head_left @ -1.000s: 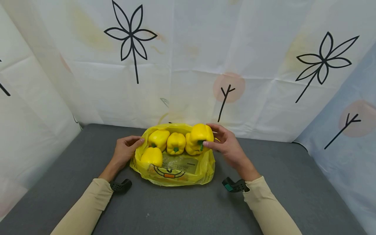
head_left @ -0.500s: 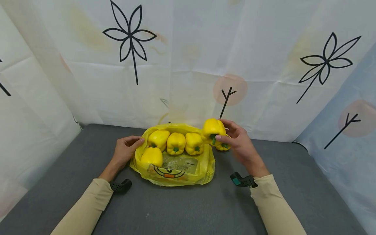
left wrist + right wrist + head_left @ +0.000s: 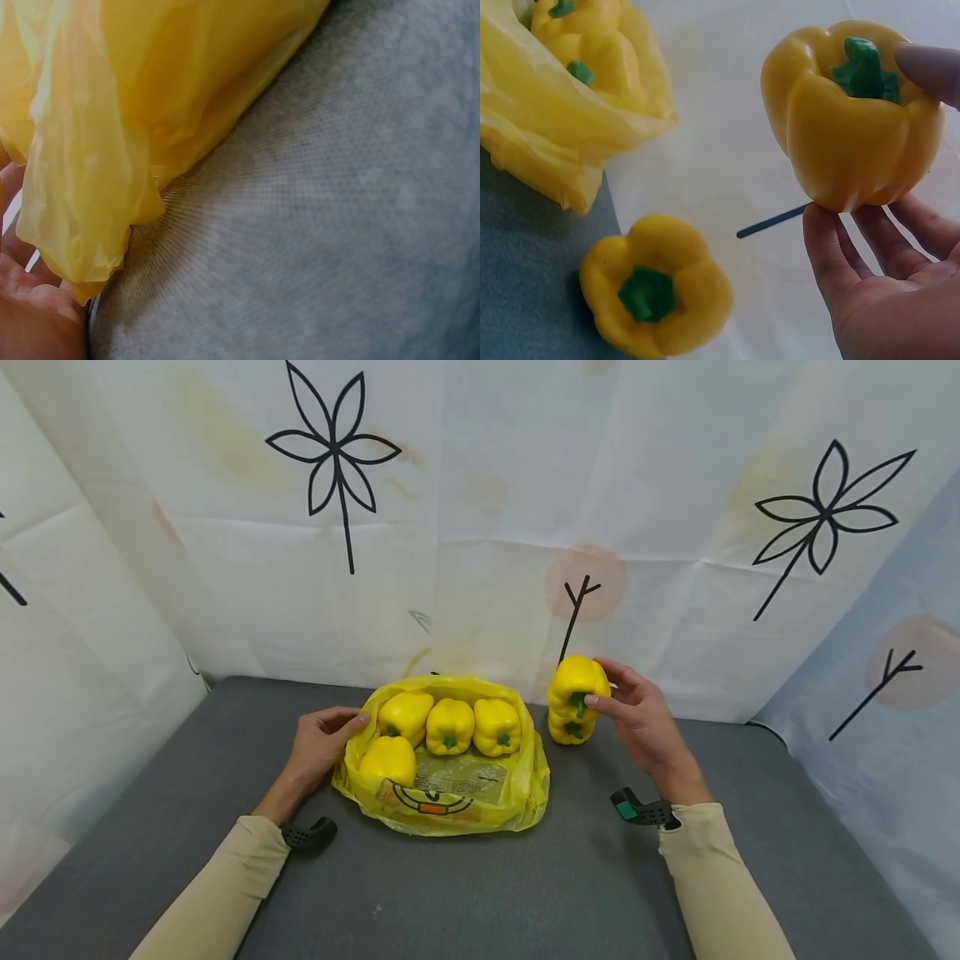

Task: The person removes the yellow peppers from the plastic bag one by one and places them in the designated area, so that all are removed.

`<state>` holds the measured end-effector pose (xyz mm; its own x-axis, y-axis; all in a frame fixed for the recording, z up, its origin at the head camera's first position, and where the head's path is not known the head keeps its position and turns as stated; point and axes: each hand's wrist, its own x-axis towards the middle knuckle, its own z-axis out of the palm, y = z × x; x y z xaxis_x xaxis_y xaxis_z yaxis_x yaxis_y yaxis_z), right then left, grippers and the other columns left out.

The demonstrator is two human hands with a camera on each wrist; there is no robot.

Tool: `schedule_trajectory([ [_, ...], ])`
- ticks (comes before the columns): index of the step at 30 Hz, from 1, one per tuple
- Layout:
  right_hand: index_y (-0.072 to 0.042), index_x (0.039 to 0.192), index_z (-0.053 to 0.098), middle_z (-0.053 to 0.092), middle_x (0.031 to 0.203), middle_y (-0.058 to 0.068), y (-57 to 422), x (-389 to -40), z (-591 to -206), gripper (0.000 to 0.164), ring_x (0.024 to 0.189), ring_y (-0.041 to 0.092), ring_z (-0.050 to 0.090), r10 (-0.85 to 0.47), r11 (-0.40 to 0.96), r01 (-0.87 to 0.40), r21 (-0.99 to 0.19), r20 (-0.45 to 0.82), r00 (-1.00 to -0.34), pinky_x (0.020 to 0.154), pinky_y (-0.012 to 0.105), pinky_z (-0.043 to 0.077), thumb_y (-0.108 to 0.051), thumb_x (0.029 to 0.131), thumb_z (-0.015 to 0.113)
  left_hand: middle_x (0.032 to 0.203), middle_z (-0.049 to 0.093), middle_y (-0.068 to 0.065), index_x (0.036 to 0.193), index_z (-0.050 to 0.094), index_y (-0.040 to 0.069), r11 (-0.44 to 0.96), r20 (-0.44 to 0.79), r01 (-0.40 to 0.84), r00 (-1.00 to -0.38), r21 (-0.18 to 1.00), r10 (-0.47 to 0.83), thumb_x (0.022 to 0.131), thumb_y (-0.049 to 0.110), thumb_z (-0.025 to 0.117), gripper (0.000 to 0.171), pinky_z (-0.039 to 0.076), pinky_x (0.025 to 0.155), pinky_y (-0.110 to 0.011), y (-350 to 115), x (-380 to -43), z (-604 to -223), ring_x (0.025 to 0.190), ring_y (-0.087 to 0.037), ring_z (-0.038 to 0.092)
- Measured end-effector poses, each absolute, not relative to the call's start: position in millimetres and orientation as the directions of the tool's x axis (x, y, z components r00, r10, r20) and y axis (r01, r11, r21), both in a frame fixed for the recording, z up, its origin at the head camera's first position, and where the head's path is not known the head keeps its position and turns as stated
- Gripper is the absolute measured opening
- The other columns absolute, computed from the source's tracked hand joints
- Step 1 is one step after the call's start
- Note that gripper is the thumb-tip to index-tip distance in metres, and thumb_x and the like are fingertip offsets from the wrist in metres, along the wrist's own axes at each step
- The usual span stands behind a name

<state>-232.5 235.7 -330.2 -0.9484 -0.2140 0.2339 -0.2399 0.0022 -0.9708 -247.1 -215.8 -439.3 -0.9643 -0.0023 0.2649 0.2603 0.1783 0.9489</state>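
My right hand point(image 3: 643, 718) grips a yellow bell pepper point(image 3: 578, 683) between thumb and fingers, up off the table, its green stem toward me. Another yellow pepper point(image 3: 656, 289) rests on the table below and beyond the held one, partly covered by it in the head view. To the left lies a yellow plastic bag point(image 3: 536, 793) with its mouth wide, several yellow peppers point(image 3: 450, 727) inside along the back and left. My left hand point(image 3: 318, 747) pinches the bag's left rim; in the left wrist view the folded plastic point(image 3: 82, 187) hides most of its fingers.
A dark grey table point(image 3: 465, 902) carries everything. Behind it hangs a white cloth backdrop point(image 3: 487, 485) with plant drawings, close to the table's back edge. Cloth also hangs at both sides. Black bands point(image 3: 645, 810) sit on the wrists.
My right hand has carried the held pepper out from over the bag to the right, above the pepper on the table. The left hand and bag have stayed in place.
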Motion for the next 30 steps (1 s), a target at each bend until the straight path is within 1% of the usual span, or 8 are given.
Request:
schedule_trajectory([
  [7, 0.008, 0.154, 0.031, 0.046, 0.140, 0.003, 248, -234, -332, 0.064, 0.120, 0.016, 0.053, -0.176, -0.017, -0.240, -0.971, 0.239, -0.955, 0.103, 0.021, 0.042, 0.002, 0.099, 0.062, 0.099, 0.071, 0.012, 0.120, 0.070, -0.009, 0.172, 0.266, 0.262, -0.964, 0.949, 0.001, 0.098, 0.021, 0.072, 0.038, 0.056, 0.078, -0.019, -216, -246, -438, 0.093, -0.006, 0.066],
  [12, 0.006, 0.155, 0.031, 0.045, 0.141, 0.003, 259, -236, -334, 0.065, 0.123, 0.016, 0.050, -0.152, -0.033, -0.222, -0.974, 0.225, -0.963, 0.103, 0.020, 0.041, -0.002, 0.100, 0.063, 0.100, 0.071, 0.013, 0.120, 0.070, -0.009, 0.173, 0.268, 0.265, -0.963, 0.949, 0.003, 0.098, 0.019, 0.071, 0.035, 0.056, 0.078, -0.019, -216, -245, -437, 0.093, -0.005, 0.066],
  [18, 0.004, 0.156, 0.029, 0.042, 0.144, 0.004, 269, -239, -338, 0.066, 0.123, 0.015, 0.050, -0.131, -0.023, -0.200, -0.979, 0.201, -0.971, 0.101, 0.019, 0.043, -0.005, 0.101, 0.064, 0.100, 0.070, 0.014, 0.122, 0.069, -0.008, 0.178, 0.266, 0.262, -0.964, 0.948, 0.006, 0.100, 0.016, 0.069, 0.033, 0.056, 0.078, -0.019, -216, -247, -439, 0.092, -0.005, 0.066],
  [26, 0.003, 0.157, 0.028, 0.042, 0.142, 0.002, 286, -243, -346, 0.070, 0.121, 0.013, 0.050, -0.083, -0.004, -0.154, -0.988, 0.154, -0.985, 0.098, 0.016, 0.045, -0.010, 0.100, 0.066, 0.098, 0.071, 0.013, 0.119, 0.070, -0.009, 0.183, 0.263, 0.258, -0.965, 0.949, -0.001, 0.098, 0.022, 0.071, 0.037, 0.056, 0.079, -0.020, -216, -247, -439, 0.093, -0.006, 0.066],
  [30, 0.003, 0.158, 0.027, 0.039, 0.146, 0.006, 291, -245, -350, 0.073, 0.122, 0.013, 0.049, -0.054, 0.003, -0.120, -0.993, 0.120, -0.991, 0.097, 0.016, 0.046, -0.011, 0.099, 0.068, 0.098, 0.071, 0.013, 0.119, 0.070, -0.010, 0.179, 0.264, 0.259, -0.965, 0.949, -0.001, 0.098, 0.022, 0.071, 0.038, 0.056, 0.079, -0.020, -216, -247, -438, 0.092, -0.007, 0.066],
])
